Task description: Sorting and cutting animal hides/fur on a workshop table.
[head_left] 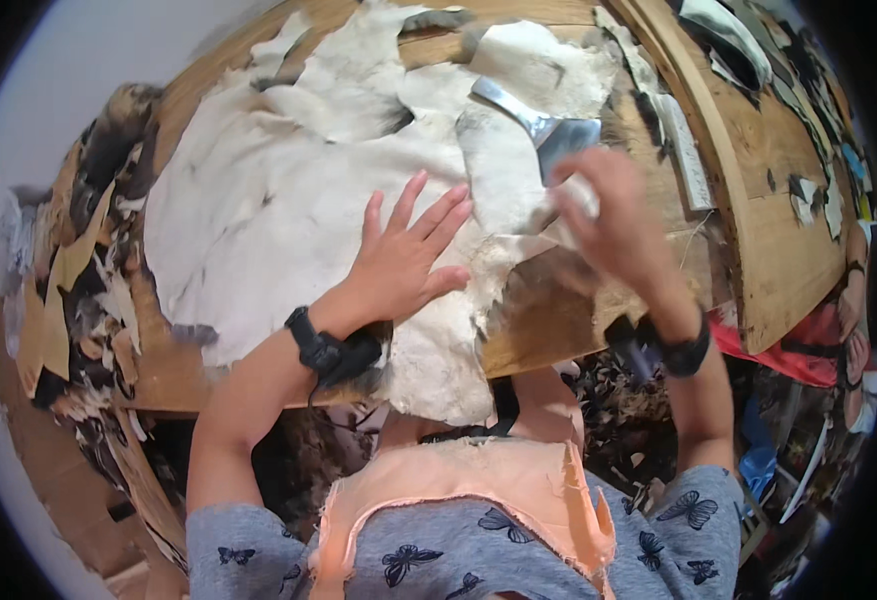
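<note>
A large pale animal hide (pixel 288 190) with ragged edges is spread over the wooden table (pixel 548 315), and one strip of it hangs over the near edge. My left hand (pixel 408 245) lies flat on the hide with its fingers spread and nothing in them. Smeared by motion, my right hand (pixel 608 215) is bent above the hide's right edge. Something whitish shows by its fingers, but whether they grip it I cannot make out. Just beyond that hand, a shiny metal scraper (pixel 518 108) with a broad blade rests on the hide.
A raised wooden strip (pixel 703 110) divides the table on the right, with a long white bar (pixel 686 155) beside it. Hide scraps (pixel 88 260) are heaped at the left, and more lie under the table. Another person's hand (pixel 851 305) shows at the far right near red cloth (pixel 778 355).
</note>
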